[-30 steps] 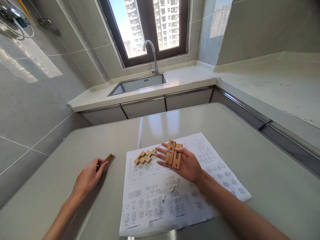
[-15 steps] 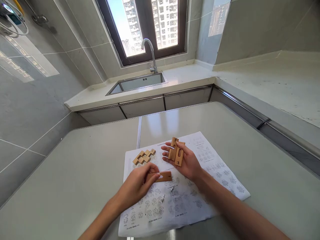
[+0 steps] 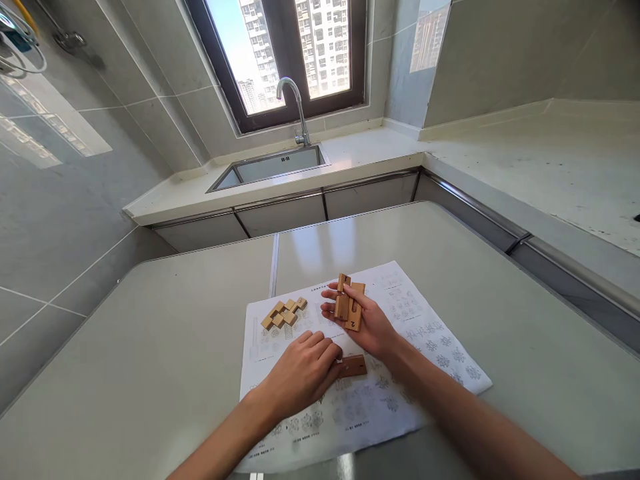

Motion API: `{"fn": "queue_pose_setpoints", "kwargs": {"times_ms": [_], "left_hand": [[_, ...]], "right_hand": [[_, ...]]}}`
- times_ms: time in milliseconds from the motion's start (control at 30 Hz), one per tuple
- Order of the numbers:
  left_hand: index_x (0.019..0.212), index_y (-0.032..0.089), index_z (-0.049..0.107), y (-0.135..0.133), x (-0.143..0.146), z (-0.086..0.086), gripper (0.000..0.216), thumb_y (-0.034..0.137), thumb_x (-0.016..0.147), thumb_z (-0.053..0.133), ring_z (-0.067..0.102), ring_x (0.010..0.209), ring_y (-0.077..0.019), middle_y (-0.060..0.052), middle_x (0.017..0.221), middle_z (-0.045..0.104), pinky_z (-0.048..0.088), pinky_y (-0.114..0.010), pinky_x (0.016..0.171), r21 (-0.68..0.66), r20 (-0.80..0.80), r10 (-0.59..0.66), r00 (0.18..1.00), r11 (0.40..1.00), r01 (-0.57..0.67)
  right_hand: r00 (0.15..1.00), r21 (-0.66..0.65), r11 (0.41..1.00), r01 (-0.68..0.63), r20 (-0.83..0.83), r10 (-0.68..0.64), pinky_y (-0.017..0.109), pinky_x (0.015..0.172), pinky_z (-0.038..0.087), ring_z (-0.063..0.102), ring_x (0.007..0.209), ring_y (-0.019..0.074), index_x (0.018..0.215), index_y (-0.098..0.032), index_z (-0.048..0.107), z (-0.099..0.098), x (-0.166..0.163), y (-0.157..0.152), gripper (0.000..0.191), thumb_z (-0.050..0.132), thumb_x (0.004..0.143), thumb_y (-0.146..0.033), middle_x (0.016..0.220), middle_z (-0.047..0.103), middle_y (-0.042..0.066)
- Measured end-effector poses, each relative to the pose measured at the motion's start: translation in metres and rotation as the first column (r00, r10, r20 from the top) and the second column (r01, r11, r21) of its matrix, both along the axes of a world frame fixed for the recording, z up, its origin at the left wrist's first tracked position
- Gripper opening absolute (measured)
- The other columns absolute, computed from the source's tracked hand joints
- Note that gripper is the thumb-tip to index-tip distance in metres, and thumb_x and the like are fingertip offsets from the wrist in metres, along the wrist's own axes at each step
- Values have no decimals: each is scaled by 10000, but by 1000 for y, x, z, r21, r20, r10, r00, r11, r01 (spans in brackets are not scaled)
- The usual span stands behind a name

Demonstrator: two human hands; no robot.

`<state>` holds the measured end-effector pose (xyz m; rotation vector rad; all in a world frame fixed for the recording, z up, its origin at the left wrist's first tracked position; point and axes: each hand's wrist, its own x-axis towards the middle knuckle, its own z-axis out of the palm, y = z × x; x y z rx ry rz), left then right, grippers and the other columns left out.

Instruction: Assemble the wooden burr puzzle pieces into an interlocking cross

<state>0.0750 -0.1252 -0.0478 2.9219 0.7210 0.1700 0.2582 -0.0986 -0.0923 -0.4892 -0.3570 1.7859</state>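
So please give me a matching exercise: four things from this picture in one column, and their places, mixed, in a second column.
Things:
1. flat wooden piece
2. two joined wooden pieces
3. group of wooden blocks
4. tap

Places:
A. behind the sink, under the window
B. lying on the printed sheet, touched by no hand
C. on the open palm of the right hand
D. under the fingers of the left hand, on the sheet

Pairs: 1-D, 2-C, 3-B, 4-A
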Motion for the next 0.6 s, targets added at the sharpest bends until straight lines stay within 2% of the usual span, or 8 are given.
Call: {"fn": "queue_pose_setpoints", "kwargs": {"times_ms": [67,167,267,333,467,600], "left_hand": [[947,200,588,1,-1,0,214,275,1080,438,609,775,-222,-64,852,670,485,-366,701,-39,49,27,998,999,-25],[960,199,593,2,-1,3,183,341,1050,523,611,807,-213,-65,937,682,499,-349,721,-212,160,179,971,967,-144],[925,207,591,5,4,4,233,395,1047,526,596,734,-180,-33,875,687,491,-310,685,-450,237,405,883,851,-270],[876,205,595,8,10,4,320,451,1056,496,585,685,-169,-20,814,685,478,-296,650,-558,254,520,816,768,-315],[793,197,603,17,20,2,442,564,1024,520,597,616,-167,-19,739,691,456,-291,605,-633,257,644,721,675,-378],[829,194,621,22,23,-1,413,560,1007,547,631,573,-164,-10,701,695,461,-280,584,-702,289,683,671,628,-336]], "right_hand": [[1000,12,1000,-2,12,2,390,966,594,771,929,219,1092,-189,714,-1,0,0,208,676,982,-361,1098,794,76],[999,44,999,-1,37,0,402,1019,569,769,1021,237,1107,-196,714,0,0,-1,219,675,990,-377,1179,787,78],[998,70,998,-5,70,0,437,1107,513,739,1148,260,1130,-197,701,3,-1,-4,241,667,1001,-398,1257,769,94],[996,88,996,-14,87,7,461,1137,488,717,1203,271,1158,-201,687,5,-2,-5,257,666,1006,-408,1304,752,101],[994,121,992,-36,107,23,491,1152,475,681,1270,282,1192,-223,669,7,-3,-7,266,659,1015,-422,1369,721,90],[991,152,987,-58,124,40,494,1182,444,647,1322,279,1225,-224,669,6,-4,-6,294,663,1012,-426,1374,719,94]]}}
